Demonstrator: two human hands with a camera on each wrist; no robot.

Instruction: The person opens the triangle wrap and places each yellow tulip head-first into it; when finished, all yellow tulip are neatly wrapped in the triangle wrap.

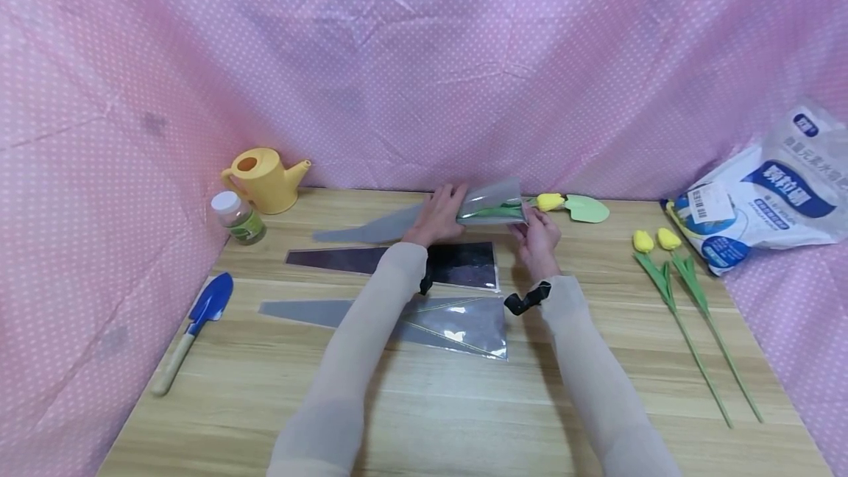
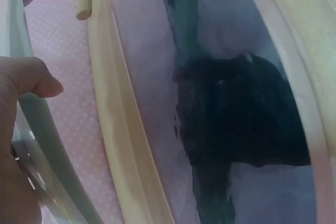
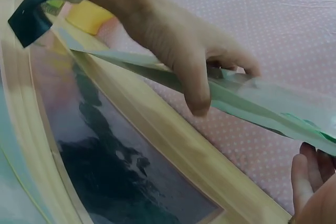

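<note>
At the back of the table, a clear and grey tapered flower sleeve (image 1: 492, 196) is raised, with the green leaves of a yellow tulip (image 1: 548, 202) inside and its bloom past the wide end. My left hand (image 1: 437, 216) grips the sleeve around its middle, thumb on the near side in the right wrist view. At the wide end, my right hand (image 1: 538, 240) pinches the sleeve's edge close to the tulip; its fingertips are partly hidden. Below my hands lie a dark flower sleeve (image 1: 467, 263) and a grey one with gold lines (image 1: 457, 319), both flat.
Two yellow tulips (image 1: 689, 278) lie at the right, near a white printed bag (image 1: 762, 201). A light-green trowel blade (image 1: 586, 208) is behind my right hand. Leftward are a yellow watering can (image 1: 265, 181), a lidded jar (image 1: 238, 218) and a blue trowel (image 1: 212, 299).
</note>
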